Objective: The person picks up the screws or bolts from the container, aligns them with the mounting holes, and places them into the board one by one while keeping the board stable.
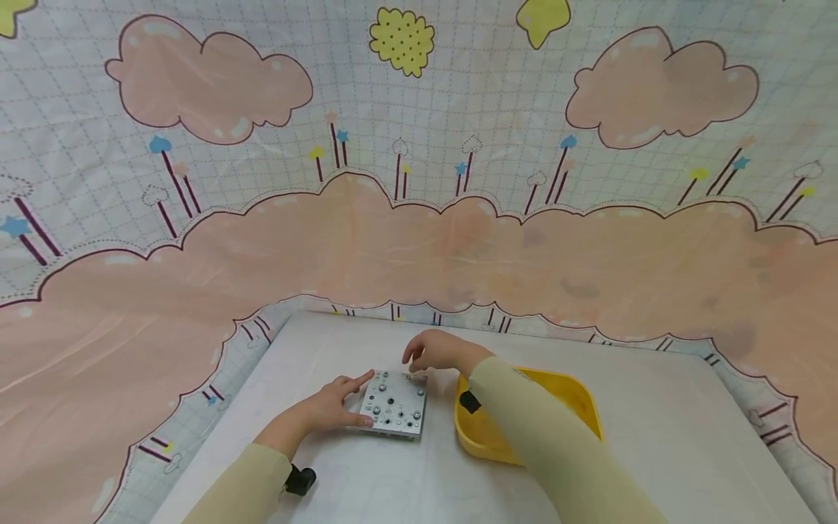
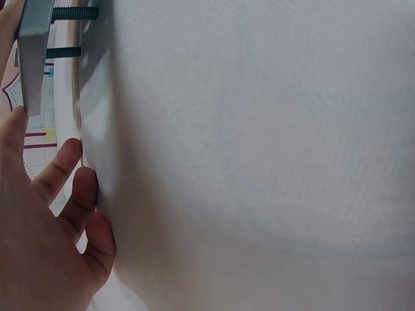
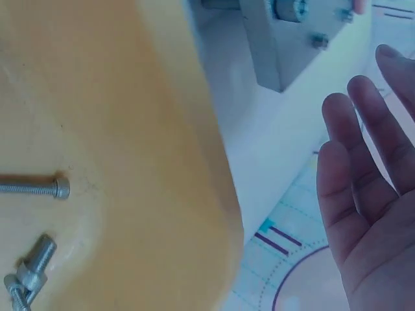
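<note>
Left hand [image 1: 330, 409] is bracing the plate [image 1: 394, 405]: index finger stretched straight along its far-left corner, thumb pressing its near-left edge, remaining fingers loosely curled on the table [image 1: 366, 480] (left wrist view shows them relaxed, gripping nothing). Plate is sitting flat on the table between the two hands, studded with screws; from the wrist views it's riding on threaded standoffs, slightly off the surface.

Right hand [image 1: 437, 351] is hovering over the plate's far-right corner, fingers curling down toward it. Can't tell from the head view whether they're pinching anything; the right wrist view shows fingers fairly straight and spread, nothing visible in the palm.

Key relation: plate is lying just below and left of the right fingertips, directly right of the left fingers. Left hand is the one in contact; right is close but whether it's touching I can't say.

Tray [image 1: 576, 397] is sitting just right of the plate, under the right forearm, holding loose bolts [image 3: 34, 188].
</note>
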Motion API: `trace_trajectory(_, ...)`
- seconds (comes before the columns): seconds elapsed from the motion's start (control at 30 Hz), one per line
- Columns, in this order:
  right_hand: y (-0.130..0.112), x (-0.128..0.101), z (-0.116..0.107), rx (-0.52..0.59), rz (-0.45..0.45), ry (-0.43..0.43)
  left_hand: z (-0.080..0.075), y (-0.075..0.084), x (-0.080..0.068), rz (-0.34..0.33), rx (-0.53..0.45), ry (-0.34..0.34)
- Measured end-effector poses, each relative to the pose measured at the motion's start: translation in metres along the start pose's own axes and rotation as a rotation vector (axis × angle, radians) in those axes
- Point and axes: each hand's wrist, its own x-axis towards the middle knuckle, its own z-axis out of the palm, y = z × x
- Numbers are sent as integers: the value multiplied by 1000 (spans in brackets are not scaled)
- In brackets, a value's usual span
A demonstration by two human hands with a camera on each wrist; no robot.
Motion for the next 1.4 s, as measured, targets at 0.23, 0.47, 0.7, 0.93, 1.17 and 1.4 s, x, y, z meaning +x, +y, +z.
trace_trajectory(0.23, 8, -19, -16, 18, -45, 42, -2, 5, -1, -36, -15, 2)
trace_trajectory(0.47, 19, -47, -25, 83, -77, 65, 1, 5, -1, -33, -15, 14)
trace_trajectory(0.7, 41, -77, -25, 96, -40, 75, 3, 2, -1, -27, -16, 8)
trace_trajectory(0.93, 71, -106, -25, 124, -41, 99, -1, 7, -3, -10, -16, 6)
trace_trajectory(1.17, 89, -117, -17, 139, 7, 92, 0, 5, -2, -5, -6, 5)
trace_trajectory(1.4, 94, -111, -7, 34, 11, 92, 2, 0, 3, 11, 6, 14)
